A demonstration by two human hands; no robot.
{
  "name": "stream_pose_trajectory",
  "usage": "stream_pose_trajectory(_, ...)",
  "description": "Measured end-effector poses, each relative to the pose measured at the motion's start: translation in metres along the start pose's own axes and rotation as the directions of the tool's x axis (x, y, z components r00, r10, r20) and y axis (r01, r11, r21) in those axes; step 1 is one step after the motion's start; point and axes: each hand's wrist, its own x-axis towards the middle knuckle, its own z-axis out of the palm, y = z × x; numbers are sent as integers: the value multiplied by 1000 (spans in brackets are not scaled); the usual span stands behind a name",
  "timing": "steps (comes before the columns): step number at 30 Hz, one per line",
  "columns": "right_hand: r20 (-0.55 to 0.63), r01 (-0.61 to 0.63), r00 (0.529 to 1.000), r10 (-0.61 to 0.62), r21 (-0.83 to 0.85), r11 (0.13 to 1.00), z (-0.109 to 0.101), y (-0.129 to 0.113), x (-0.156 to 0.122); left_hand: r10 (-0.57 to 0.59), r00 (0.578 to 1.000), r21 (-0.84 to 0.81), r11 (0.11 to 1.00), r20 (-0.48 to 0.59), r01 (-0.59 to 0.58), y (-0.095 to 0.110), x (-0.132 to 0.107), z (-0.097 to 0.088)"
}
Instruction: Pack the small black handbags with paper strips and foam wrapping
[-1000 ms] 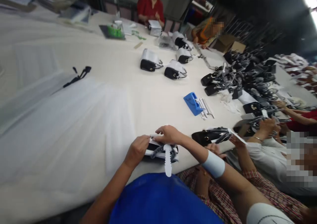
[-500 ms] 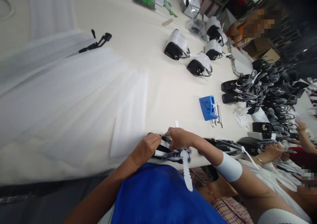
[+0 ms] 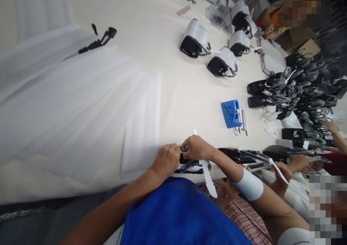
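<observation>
**Left hand (image 3: 166, 160) and right hand (image 3: 197, 147) meet over one black bag (image 3: 193, 170)**

The left hand is curled nearly closed at the bag's left end and appears to hold its edge, though its fingertips are hidden. The right hand is bent over the upper side, thumb and fingers partly drawn together; what lies between them is covered, so I cannot tell whether it grips.

The bag lies at the near edge of the counter (image 3: 176, 104), just in front of the blue apron (image 3: 179, 216). From it a white toothed strip (image 3: 208, 181) hangs down past the edge.

Judging by the close, two-handed pose, the step in hand is fine work along the bag's upper side. A next move there would call for the left hand to keep the bag steady and the right fingers to work precisely, clear of the dangling strip.

White sheets (image 3: 142, 125) lie fanned out to the left; a blue holder (image 3: 230, 115) stands beyond the right hand.
</observation>
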Motion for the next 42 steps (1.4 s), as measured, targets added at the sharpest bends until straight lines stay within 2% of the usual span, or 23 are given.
stream_pose_trajectory(4,9,21,1000,-21,-16,1000,-1,0,-1,-68,996,14,998,50,68,0,7,-1)
stream_pose_trajectory(9,48,81,995,-83,28,996,2,6,-4,-10,988,-88,996,153,24,-14,4,-4)
stream_pose_trajectory(12,41,131,990,-132,32,991,6,9,-5,32,982,-171,985,186,0,-15,-4,-8)
stream_pose_trajectory(15,37,146,989,-146,-1,989,9,7,-3,34,982,-248,969,185,13,-13,-11,-12)
stream_pose_trajectory(20,37,138,990,-135,-72,988,8,-1,1,-45,984,-305,948,170,96,-12,-16,-13)
stream_pose_trajectory(28,-32,187,981,-192,-129,974,23,-5,7,-160,973,-260,945,166,200,-8,-8,-10)
stream_pose_trajectory(32,-64,175,982,-179,-66,982,20,-4,16,-189,970,-214,952,153,220,-9,-3,-7)
stream_pose_trajectory(35,-48,218,976,-213,128,968,6,13,14,-197,968,-223,948,154,228,-14,-2,-3)
stream_pose_trajectory(36,-84,240,971,-226,245,940,2,24,10,-196,969,-227,947,151,227,-17,-2,-2)
stream_pose_trajectory(38,-274,299,945,-181,494,817,-1,49,-4,-180,975,-227,952,132,206,-21,-2,2)
stream_pose_trajectory(40,-497,370,868,17,668,646,8,75,-22,-143,984,-207,965,103,162,-23,-2,4)
stream_pose_trajectory(42,-582,389,766,275,759,522,31,98,-39,-99,992,-171,979,82,112,-22,-3,6)
